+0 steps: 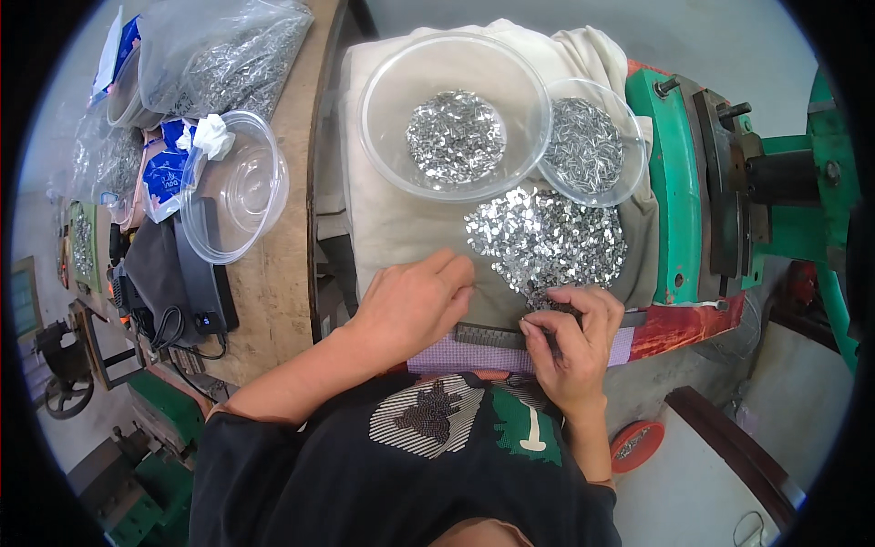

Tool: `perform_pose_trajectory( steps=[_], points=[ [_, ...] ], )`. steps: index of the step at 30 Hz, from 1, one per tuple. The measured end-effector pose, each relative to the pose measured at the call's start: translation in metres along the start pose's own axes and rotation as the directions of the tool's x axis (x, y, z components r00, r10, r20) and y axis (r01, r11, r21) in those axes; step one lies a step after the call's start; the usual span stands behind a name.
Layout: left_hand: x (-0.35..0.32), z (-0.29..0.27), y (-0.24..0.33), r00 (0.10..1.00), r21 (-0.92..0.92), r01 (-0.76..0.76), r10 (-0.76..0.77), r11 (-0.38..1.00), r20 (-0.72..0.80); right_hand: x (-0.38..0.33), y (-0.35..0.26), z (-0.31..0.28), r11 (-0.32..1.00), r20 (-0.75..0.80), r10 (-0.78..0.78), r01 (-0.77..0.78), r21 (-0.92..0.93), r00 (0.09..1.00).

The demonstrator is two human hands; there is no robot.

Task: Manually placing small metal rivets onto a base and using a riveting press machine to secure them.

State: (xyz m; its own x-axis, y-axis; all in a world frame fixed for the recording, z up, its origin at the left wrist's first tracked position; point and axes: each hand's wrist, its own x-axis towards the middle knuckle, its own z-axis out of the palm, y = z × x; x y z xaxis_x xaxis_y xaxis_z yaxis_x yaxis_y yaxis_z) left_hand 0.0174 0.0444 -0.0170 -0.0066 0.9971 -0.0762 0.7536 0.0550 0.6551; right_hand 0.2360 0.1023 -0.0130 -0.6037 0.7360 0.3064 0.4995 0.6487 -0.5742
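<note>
One green machine [673,210] stands right of the heap of metal pieces [558,242]. Beige cloth [351,169] lies beneath the heap. Large clear tub [387,150]: beyond the heap, leftward, holding flat pieces. Smaller clear tub [636,150]: just beyond the heap, holding slender pieces. Left hand [415,299]: left of the heap, fingers bent and drawn together; contents cannot be told. Right hand [579,342]: at the heap's near edge, thumb and forefinger curled close; any pinched piece unconfirmed.
</note>
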Motion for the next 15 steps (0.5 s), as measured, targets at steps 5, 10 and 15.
perform_pose_trajectory(
  steps=[5, 10, 15],
  points=[
    [0.001, -0.003, 0.000, 1.000, -0.003, 0.023, -0.023, 1.000, 0.007, -0.007, 0.002, -0.002, 1.000, -0.018, 0.013, -0.012, 0.018, 1.000],
    [0.017, -0.016, 0.023, 0.987, -0.072, -0.095, 0.084, 0.993, -0.139, -0.010, 0.001, 0.003, 0.998, 0.001, 0.003, -0.003, 0.069, 1.000],
    [0.073, -0.028, 0.053, 0.885, 0.015, -0.356, 0.342, 0.934, -0.315, -0.013, 0.000, 0.007, 0.997, -0.005, -0.004, 0.004, 0.073, 1.000]
  ],
)
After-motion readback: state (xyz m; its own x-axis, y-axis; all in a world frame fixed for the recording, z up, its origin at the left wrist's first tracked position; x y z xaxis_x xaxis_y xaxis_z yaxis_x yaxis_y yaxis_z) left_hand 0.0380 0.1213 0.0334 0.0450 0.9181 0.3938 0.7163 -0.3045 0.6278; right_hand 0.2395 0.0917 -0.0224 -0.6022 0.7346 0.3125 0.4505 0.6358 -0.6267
